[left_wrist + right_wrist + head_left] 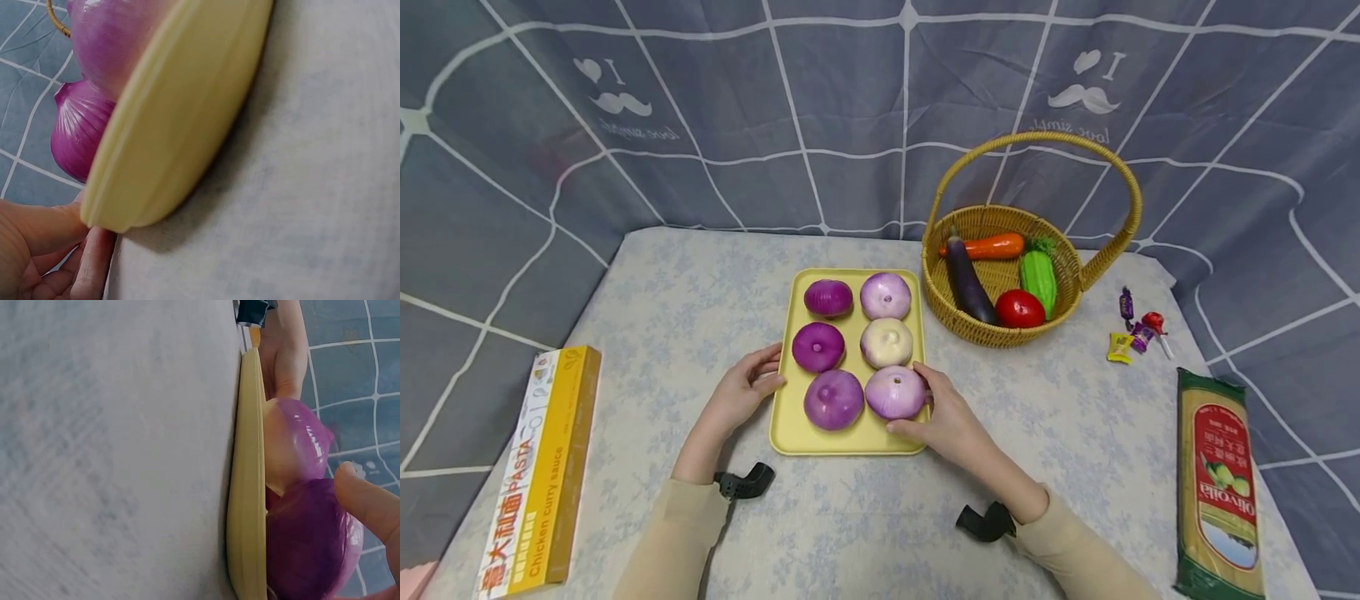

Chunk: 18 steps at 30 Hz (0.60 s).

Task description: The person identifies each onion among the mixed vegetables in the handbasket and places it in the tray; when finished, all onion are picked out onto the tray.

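A pale yellow tray (857,443) lies on the table, bearing several onions in two columns. Most are purple, and the middle one on the right is a whitish onion (887,342). My left hand (741,392) grips the tray's left edge, its thumb at the rim and its fingers at the side, as the left wrist view shows from close up. On the tray's near right part, my right hand (943,417) holds a light purple onion (895,392) between thumb and fingers. In the right wrist view the thumb (369,500) lies along that onion (312,540); the other fingertips are mostly hidden.
Back right stands a tall-handled wicker basket (977,332) with an eggplant (967,279), carrot, tomato and green vegetable. Wrapped candies (1141,337) and a lollipop lie right of it. A pasta bag (1221,492) is at far right, a yellow pasta box (542,467) at far left.
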Tool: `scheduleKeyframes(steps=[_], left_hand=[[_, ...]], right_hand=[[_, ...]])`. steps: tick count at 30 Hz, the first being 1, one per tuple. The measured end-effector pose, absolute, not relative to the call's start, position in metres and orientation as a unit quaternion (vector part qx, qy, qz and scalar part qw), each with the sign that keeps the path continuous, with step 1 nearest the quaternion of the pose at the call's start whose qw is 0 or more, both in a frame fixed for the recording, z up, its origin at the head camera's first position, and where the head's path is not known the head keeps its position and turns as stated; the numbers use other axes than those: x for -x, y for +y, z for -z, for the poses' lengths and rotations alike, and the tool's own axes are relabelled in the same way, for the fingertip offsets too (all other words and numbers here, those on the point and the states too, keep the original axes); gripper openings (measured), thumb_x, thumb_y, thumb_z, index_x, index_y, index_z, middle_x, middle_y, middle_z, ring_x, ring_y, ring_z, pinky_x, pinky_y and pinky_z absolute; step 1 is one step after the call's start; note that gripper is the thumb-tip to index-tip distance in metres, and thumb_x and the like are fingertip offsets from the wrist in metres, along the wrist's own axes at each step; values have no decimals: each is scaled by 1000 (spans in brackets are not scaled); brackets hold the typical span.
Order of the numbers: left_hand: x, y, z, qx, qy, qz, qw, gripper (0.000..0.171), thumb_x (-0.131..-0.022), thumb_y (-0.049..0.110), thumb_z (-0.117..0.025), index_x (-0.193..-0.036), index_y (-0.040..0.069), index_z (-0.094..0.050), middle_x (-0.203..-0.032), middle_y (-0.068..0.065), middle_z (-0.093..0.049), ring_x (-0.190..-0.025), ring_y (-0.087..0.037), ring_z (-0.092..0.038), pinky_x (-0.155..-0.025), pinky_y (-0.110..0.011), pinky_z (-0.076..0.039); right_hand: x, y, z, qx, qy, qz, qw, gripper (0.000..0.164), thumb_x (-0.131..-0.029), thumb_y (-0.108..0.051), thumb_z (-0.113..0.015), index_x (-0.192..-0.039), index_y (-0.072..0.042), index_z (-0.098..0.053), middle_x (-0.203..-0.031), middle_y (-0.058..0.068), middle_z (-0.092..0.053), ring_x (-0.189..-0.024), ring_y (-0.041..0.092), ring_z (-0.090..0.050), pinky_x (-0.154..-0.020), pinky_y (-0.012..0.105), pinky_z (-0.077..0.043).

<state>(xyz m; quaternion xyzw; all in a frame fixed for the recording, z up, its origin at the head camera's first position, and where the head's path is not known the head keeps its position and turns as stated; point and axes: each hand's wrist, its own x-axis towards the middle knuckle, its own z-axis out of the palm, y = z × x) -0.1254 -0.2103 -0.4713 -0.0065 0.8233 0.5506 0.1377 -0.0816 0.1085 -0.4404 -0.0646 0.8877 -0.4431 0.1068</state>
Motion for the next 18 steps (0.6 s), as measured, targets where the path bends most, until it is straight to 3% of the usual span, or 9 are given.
scheduleKeyframes(steps=[9, 14, 18], left_hand=[[126, -208, 471, 3, 828, -544, 135, 58, -100, 8, -56, -153, 5, -33, -143, -20, -47, -131, -33, -48, -100, -21, -51], [125, -208, 470, 3, 835, -534, 132, 58, -100, 11, -56, -153, 4, -33, -143, -21, -47, -131, -34, -48, -102, -23, -51], [125, -210, 465, 2, 843, -522, 132, 57, -101, 12, -56, -153, 3, -34, -142, -22, -49, -130, -35, -49, -105, -32, -50]], right_hand=[[83, 118, 436, 59, 868, 478, 124, 94, -75, -26, -87, -150, -1, -36, -146, 17, -45, -125, 32, -55, -106, 44, -49], [85, 128, 436, 41, 843, 513, 159, 96, -77, -27, -86, -152, -4, -31, -150, 17, -41, -137, 33, -45, -112, 44, -44], [86, 135, 433, 41, 834, 525, 167, 94, -79, -28, -84, -153, -5, -30, -155, 17, -36, -143, 33, -37, -116, 46, -39]])
